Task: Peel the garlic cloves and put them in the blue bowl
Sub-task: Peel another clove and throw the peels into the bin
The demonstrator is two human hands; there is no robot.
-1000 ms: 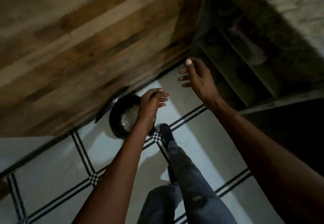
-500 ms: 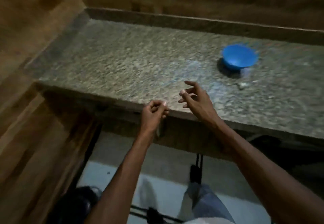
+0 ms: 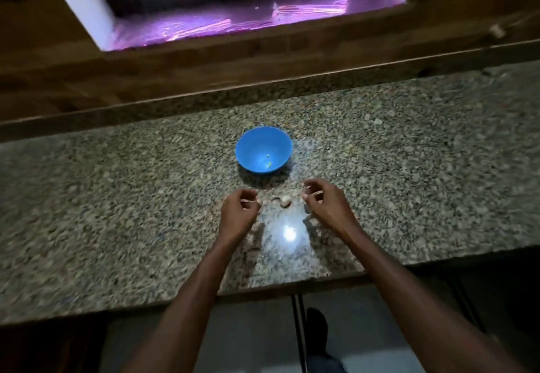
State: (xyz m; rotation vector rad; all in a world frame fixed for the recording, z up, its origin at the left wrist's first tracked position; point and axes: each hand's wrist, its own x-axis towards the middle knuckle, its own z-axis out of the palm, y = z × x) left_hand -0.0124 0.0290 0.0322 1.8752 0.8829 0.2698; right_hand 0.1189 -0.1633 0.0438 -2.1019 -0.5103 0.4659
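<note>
my left hand (image 3: 238, 212) hovers over the speckled granite desk (image 3: 117, 197) with its fingers loosely curled, and i can't tell whether it pinches anything. my right hand (image 3: 324, 204) is beside it, fingers also bent inward, thumb near the fingertips; whether it holds something is too blurred to say. the two hands are apart, and between them a small pale lump that looks like garlic cloves (image 3: 283, 201) lies on the desk. just beyond that stands the blue bowl (image 3: 264, 149), upright, with a couple of tiny yellowish bits inside. a bright light reflection (image 3: 289, 234) shines on the desk just near my wrists. behind the desk runs a wooden ledge (image 3: 204, 71) under a window with a purple-lit sill (image 3: 233, 22).
</note>
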